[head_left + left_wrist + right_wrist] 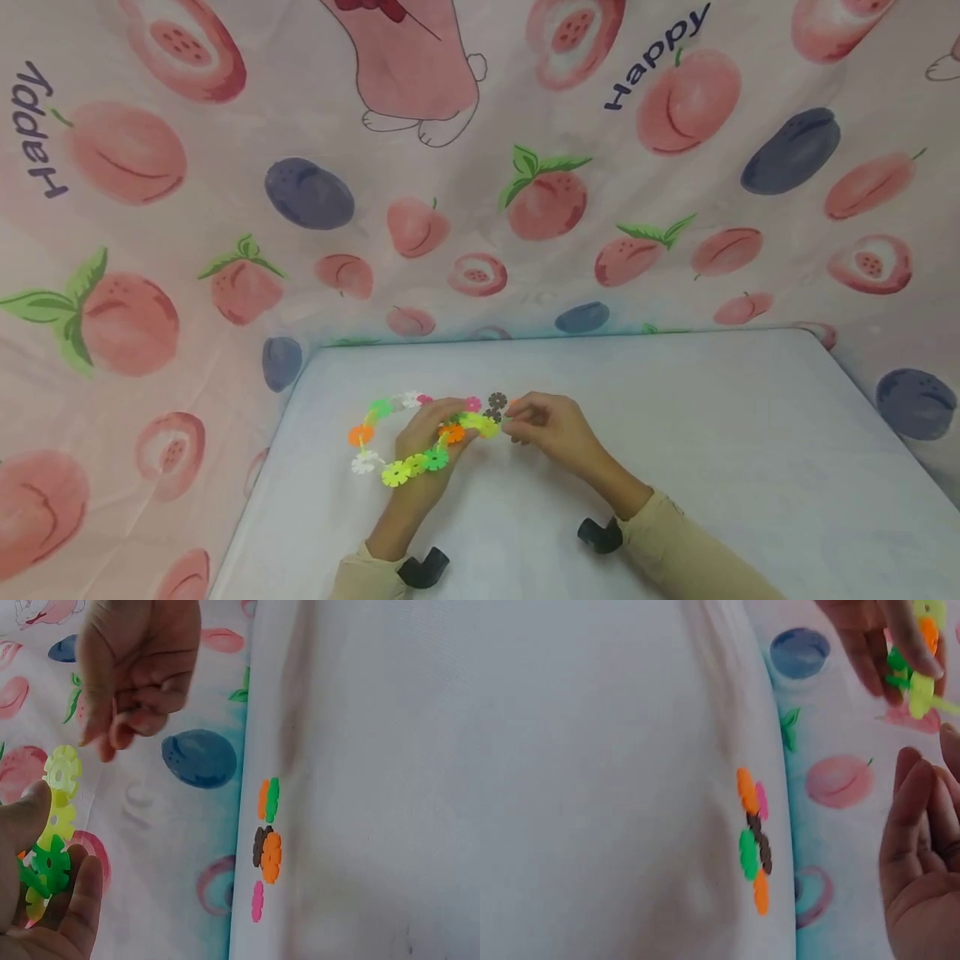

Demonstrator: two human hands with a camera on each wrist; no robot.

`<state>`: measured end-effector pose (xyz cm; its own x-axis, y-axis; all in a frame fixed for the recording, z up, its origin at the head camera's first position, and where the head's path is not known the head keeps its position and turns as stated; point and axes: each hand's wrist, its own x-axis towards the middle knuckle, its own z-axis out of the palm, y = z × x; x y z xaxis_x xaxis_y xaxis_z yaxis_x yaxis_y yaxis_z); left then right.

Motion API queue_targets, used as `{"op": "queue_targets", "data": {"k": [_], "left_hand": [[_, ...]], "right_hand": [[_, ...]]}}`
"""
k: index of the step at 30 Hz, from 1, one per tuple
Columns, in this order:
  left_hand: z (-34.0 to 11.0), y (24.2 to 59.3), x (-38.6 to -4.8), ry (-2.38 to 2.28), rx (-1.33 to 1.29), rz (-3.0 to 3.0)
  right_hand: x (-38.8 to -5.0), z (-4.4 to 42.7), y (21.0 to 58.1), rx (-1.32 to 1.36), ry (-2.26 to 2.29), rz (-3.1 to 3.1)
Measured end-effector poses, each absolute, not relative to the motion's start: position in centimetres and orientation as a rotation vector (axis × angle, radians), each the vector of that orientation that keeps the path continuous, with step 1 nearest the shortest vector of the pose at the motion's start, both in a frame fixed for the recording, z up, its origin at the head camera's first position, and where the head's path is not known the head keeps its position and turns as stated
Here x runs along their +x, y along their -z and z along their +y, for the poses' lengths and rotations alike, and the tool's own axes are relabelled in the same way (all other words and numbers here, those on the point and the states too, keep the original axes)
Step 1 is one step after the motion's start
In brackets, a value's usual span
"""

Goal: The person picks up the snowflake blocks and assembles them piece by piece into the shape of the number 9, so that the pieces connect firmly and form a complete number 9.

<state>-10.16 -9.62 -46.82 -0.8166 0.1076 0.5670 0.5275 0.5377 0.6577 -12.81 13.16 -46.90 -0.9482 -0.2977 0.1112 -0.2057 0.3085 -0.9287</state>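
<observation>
My left hand grips a chain of interlocking plastic snowflake discs between thumb and fingers. Yellow, green, orange, white and pink discs make up the chain, which loops around the left side of that hand. In the left wrist view, yellow discs stick up past the left thumb. Just right of the chain's end is my right hand, fingers loosely bent, with nothing visible between them. Bare fingertips of the right hand also show in the right wrist view, apart from the chain.
Several loose discs lie on the white table beyond the hands, among them a dark brown disc, a green disc, an orange disc and a pink disc. A fruit-printed cloth hangs behind the table.
</observation>
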Motion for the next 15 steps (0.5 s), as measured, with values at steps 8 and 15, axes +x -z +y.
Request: {"op": "queue_targets", "data": {"k": [8, 15], "left_hand": [[-9.9, 47.2, -10.2, 1.210, -0.405, -2.359], [-9.8, 47.2, -10.1, 1.217, -0.388, -2.374]], "right_hand": [[-15.1, 13.7, 48.7, -0.418, 1.359, 2.755], [-16.8, 13.7, 50.4, -0.478, 1.102, 2.846]]}}
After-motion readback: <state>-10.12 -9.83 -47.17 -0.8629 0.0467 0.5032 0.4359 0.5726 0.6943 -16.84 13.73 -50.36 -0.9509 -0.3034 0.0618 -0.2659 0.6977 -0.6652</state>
